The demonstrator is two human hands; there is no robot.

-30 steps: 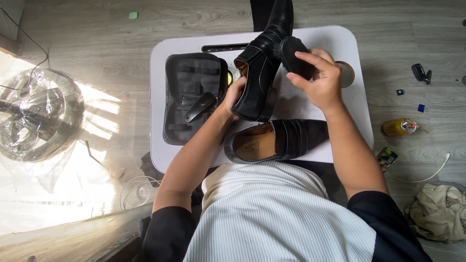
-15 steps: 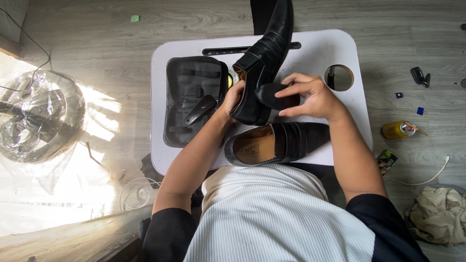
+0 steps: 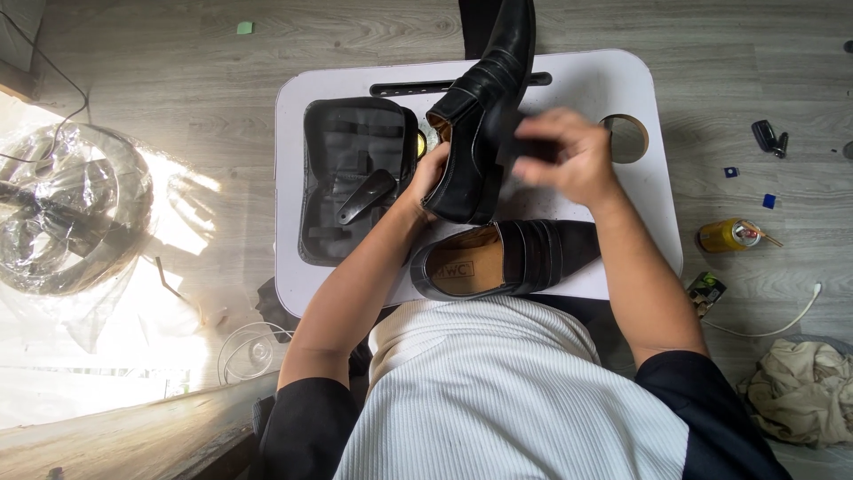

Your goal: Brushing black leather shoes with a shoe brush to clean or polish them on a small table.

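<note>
White lap table point(image 3: 622, 89) on grey plank floor point(image 3: 178, 53); left hand point(image 3: 428, 178) grips black shoe point(image 3: 484, 107), right hand point(image 3: 569, 156) closed on dark pad point(image 3: 508, 147)

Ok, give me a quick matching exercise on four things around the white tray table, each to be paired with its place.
Things:
1. Upper black shoe
2. Second black shoe
3. Open black kit case
4. Yellow can

Places:
A. Lying on the grey floor, off the table's edge nearest the right hand
B. Lying on its side on the table, along the edge nearest the person
C. Held by the heel in the left hand
D. Flat on the table, on the left hand's side

Pairs: 1-C, 2-B, 3-D, 4-A
</note>
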